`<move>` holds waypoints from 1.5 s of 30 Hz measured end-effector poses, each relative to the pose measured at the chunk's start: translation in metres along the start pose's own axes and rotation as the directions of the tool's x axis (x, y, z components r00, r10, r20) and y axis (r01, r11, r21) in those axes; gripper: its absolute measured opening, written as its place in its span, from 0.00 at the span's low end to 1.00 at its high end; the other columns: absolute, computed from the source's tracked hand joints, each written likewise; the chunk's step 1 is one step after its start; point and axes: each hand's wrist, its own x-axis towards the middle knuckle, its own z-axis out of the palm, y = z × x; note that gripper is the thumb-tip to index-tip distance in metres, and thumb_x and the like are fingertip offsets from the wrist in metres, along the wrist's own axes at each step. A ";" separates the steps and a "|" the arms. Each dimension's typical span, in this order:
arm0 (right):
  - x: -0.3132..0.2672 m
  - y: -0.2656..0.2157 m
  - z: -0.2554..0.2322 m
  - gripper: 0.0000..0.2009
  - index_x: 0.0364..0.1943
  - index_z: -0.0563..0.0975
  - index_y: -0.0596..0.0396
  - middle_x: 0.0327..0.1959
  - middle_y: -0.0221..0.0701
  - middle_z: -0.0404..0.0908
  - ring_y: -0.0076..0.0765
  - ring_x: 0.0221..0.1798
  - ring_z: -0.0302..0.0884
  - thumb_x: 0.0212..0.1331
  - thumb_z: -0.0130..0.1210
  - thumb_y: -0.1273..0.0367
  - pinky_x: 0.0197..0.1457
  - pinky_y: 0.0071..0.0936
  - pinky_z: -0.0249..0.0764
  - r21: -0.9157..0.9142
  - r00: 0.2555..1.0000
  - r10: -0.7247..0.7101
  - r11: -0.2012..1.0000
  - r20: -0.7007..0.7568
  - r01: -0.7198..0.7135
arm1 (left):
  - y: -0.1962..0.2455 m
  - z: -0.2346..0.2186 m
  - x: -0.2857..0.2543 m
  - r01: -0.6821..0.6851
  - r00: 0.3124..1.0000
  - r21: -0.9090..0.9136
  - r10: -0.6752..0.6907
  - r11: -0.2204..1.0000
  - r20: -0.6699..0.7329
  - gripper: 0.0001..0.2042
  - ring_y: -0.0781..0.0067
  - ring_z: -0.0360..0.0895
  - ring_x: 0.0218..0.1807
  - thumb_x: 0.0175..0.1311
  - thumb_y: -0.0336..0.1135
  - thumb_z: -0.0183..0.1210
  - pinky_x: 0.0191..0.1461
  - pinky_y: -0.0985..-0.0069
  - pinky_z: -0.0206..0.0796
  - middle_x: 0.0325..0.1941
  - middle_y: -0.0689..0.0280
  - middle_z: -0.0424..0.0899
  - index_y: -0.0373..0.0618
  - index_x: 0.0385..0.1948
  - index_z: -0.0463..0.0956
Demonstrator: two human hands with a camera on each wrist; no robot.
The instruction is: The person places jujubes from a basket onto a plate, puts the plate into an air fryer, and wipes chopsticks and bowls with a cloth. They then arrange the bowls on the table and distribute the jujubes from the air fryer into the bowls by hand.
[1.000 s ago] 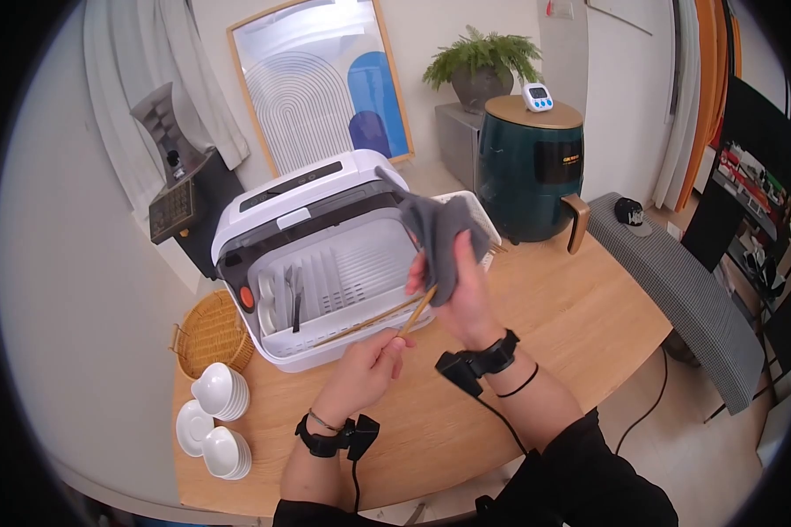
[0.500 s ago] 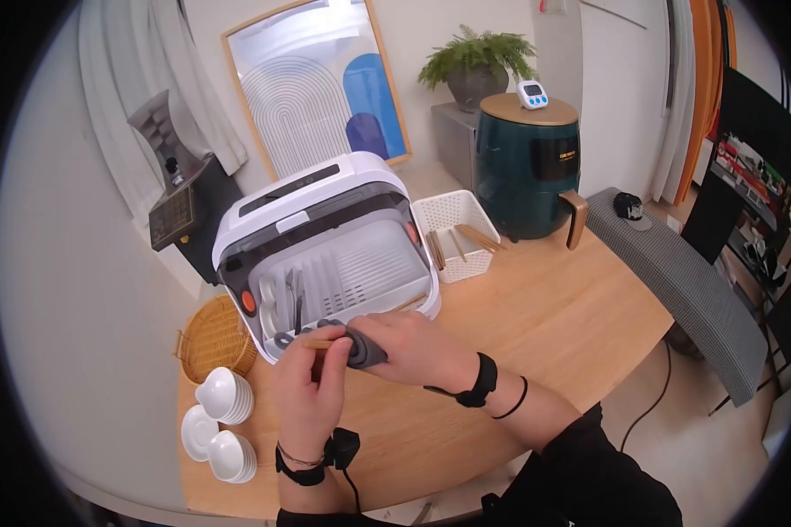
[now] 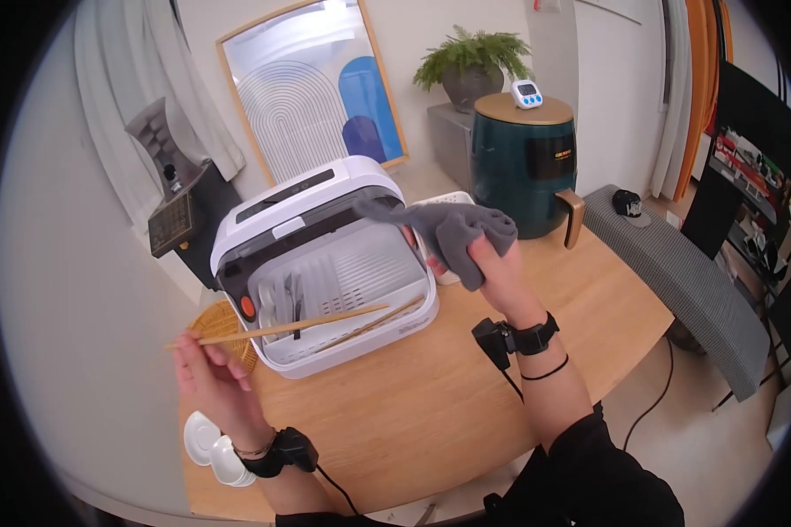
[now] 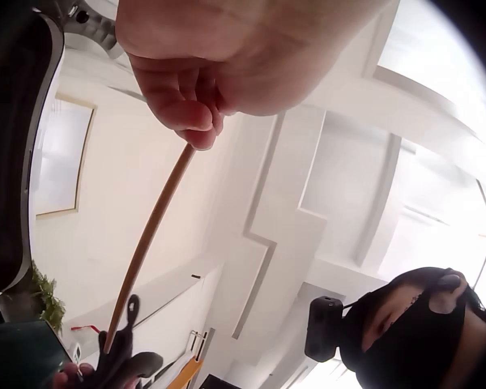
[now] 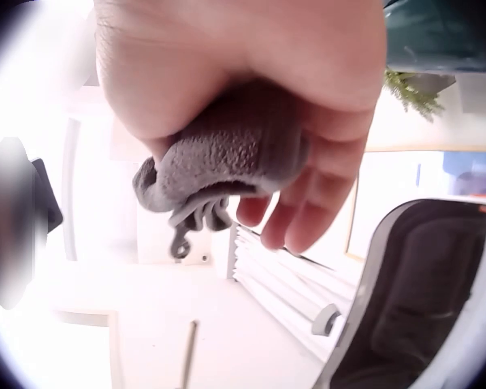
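Observation:
My left hand (image 3: 215,386) is raised at the left and pinches a wooden chopstick (image 3: 299,326) near one end. The chopstick reaches rightward across the front of a white dish dryer (image 3: 277,198) whose lid is up. In the left wrist view the same chopstick (image 4: 150,235) extends from the fingertips. My right hand (image 3: 505,281) grips a bunched grey cloth (image 3: 466,237) to the right of the dryer, apart from the chopstick. Another chopstick (image 3: 369,328) lies along the dryer's front. Cutlery (image 3: 295,303) and white dishes stand in its rack.
A white perforated basket (image 3: 449,278) is mostly hidden behind the cloth. The green air fryer (image 3: 518,167) with a timer on top stands at the back right. A wicker basket (image 3: 209,318) and white dishes (image 3: 200,437) are at the left, partly covered by my left arm.
Half a second ago my hands met in front of the dryer, the cloth around the chopstick. They have since parted, the left going left with the chopstick, the right going up and right with the cloth.

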 end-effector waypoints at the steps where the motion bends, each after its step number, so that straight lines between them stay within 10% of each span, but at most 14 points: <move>1: -0.001 -0.005 0.009 0.20 0.56 0.74 0.62 0.51 0.31 0.80 0.26 0.51 0.76 0.66 0.60 0.63 0.55 0.25 0.73 -0.108 0.998 0.006 0.994 0.056 0.000 | -0.009 0.009 -0.003 0.068 0.998 -0.024 -0.068 0.997 -0.001 0.12 0.84 0.64 0.14 0.77 0.42 0.48 0.13 0.86 0.52 0.20 0.72 0.69 0.44 0.39 0.71; 6: -0.016 -0.013 0.038 0.18 0.53 0.75 0.60 0.49 0.27 0.79 0.22 0.51 0.72 0.62 0.62 0.65 0.57 0.24 0.69 -0.157 0.944 0.096 0.986 0.315 -0.048 | -0.050 0.024 -0.011 0.311 0.950 -0.150 -0.301 0.939 0.083 0.11 0.83 0.67 0.17 0.77 0.42 0.48 0.16 0.86 0.57 0.22 0.71 0.71 0.44 0.40 0.71; 10: -0.011 -0.027 0.024 0.22 0.54 0.75 0.61 0.51 0.31 0.79 0.24 0.52 0.75 0.61 0.64 0.63 0.57 0.25 0.71 -0.181 1.000 -0.011 0.983 -0.002 0.011 | -0.075 0.029 -0.016 0.360 0.904 0.068 -0.366 0.930 0.222 0.11 0.78 0.73 0.21 0.76 0.40 0.49 0.24 0.80 0.67 0.25 0.67 0.77 0.41 0.44 0.72; 12: -0.008 -0.033 -0.007 0.19 0.49 0.77 0.60 0.45 0.33 0.81 0.23 0.47 0.77 0.63 0.62 0.60 0.46 0.23 0.76 -0.103 0.942 -0.126 0.990 -0.310 0.099 | -0.100 0.014 -0.015 0.306 0.878 0.236 -0.369 0.922 0.304 0.11 0.75 0.77 0.25 0.74 0.39 0.51 0.31 0.75 0.72 0.30 0.62 0.81 0.40 0.46 0.73; 14: -0.005 -0.051 -0.034 0.18 0.48 0.79 0.61 0.36 0.29 0.83 0.25 0.34 0.80 0.65 0.59 0.59 0.41 0.21 0.76 -0.339 0.895 -0.207 0.939 -0.396 0.067 | -0.119 0.008 -0.018 -0.176 0.752 0.679 -0.348 0.713 0.560 0.11 0.66 0.81 0.33 0.70 0.37 0.57 0.37 0.69 0.74 0.36 0.56 0.83 0.40 0.46 0.75; 17: 0.001 -0.046 -0.049 0.18 0.46 0.80 0.61 0.37 0.32 0.85 0.26 0.32 0.81 0.64 0.60 0.58 0.40 0.23 0.77 -0.622 0.843 -0.363 0.782 -0.397 0.044 | -0.156 -0.006 -0.029 -0.430 0.689 0.759 -0.366 0.489 0.626 0.14 0.55 0.81 0.46 0.67 0.42 0.58 0.47 0.58 0.73 0.44 0.54 0.84 0.42 0.45 0.78; 22: 0.010 -0.009 -0.051 0.17 0.44 0.82 0.57 0.37 0.44 0.86 0.45 0.41 0.86 0.59 0.63 0.58 0.45 0.31 0.78 -0.848 0.890 -0.223 0.460 -0.398 -0.264 | -0.175 -0.010 -0.042 -0.418 0.702 0.873 -0.520 0.252 0.487 0.19 0.50 0.75 0.55 0.68 0.50 0.53 0.55 0.49 0.67 0.49 0.56 0.83 0.44 0.45 0.79; 25: 0.013 0.015 -0.053 0.19 0.47 0.80 0.58 0.38 0.41 0.87 0.36 0.40 0.85 0.59 0.63 0.58 0.47 0.31 0.77 -0.884 0.918 -0.062 0.301 -0.393 -0.358 | -0.173 -0.009 -0.040 -0.401 0.695 0.883 -0.546 0.244 0.467 0.20 0.50 0.75 0.55 0.69 0.52 0.52 0.56 0.47 0.65 0.50 0.57 0.82 0.44 0.44 0.80; 29: 0.012 0.022 -0.057 0.19 0.44 0.81 0.59 0.35 0.47 0.85 0.52 0.41 0.84 0.59 0.62 0.56 0.47 0.35 0.78 -0.905 0.947 -0.060 0.317 -0.317 -0.283 | -0.174 -0.010 -0.040 -0.415 0.685 0.871 -0.540 0.263 0.489 0.19 0.50 0.76 0.52 0.69 0.51 0.51 0.54 0.47 0.65 0.46 0.58 0.82 0.44 0.41 0.80; 35: 0.016 -0.007 -0.042 0.19 0.46 0.81 0.57 0.26 0.29 0.81 0.20 0.19 0.77 0.61 0.62 0.56 0.17 0.17 0.69 -0.610 0.836 -0.057 0.711 -0.546 -0.350 | -0.172 -0.013 -0.041 -0.493 0.689 0.841 -0.492 0.221 0.533 0.18 0.47 0.75 0.48 0.70 0.49 0.50 0.52 0.48 0.66 0.40 0.56 0.81 0.43 0.37 0.79; 45: 0.013 0.001 -0.008 0.22 0.48 0.74 0.60 0.29 0.35 0.81 0.28 0.25 0.79 0.70 0.51 0.53 0.26 0.23 0.77 -0.212 0.943 0.102 0.961 -0.317 -0.175 | -0.124 0.008 -0.021 -0.505 0.685 0.713 -0.277 0.486 0.674 0.06 0.47 0.76 0.42 0.67 0.30 0.56 0.44 0.59 0.70 0.36 0.53 0.78 0.38 0.36 0.76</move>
